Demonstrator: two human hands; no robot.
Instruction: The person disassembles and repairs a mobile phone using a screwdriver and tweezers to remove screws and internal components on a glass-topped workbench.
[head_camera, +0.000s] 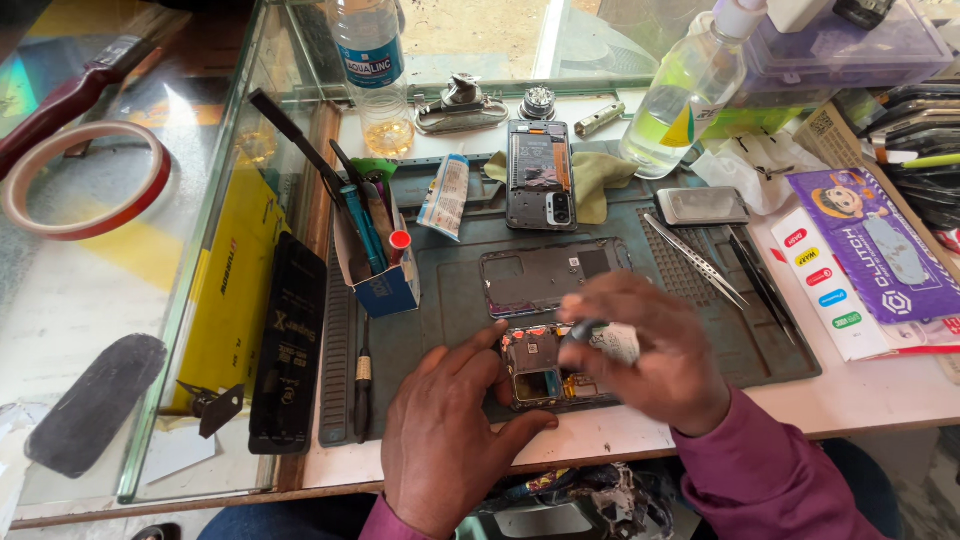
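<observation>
Tool box: small blue-white carton (385, 285) left of the fingers, packed with upright tools.
Phone: opened phone (545, 375) on green mat (450, 300), circuitry bare.
Left hand (450, 430): fingers spread, bracing phone's edge.
Right hand (650, 350): fingers pinched round small white tube (610, 342) above phone.

Bright daylight from top, behind glass (215, 250). Glare on glass and bottle (372, 70). Soft shadows. Right hand (650, 350) motion-blurred. Wide-angle bending at edges. Centre sharp.
</observation>
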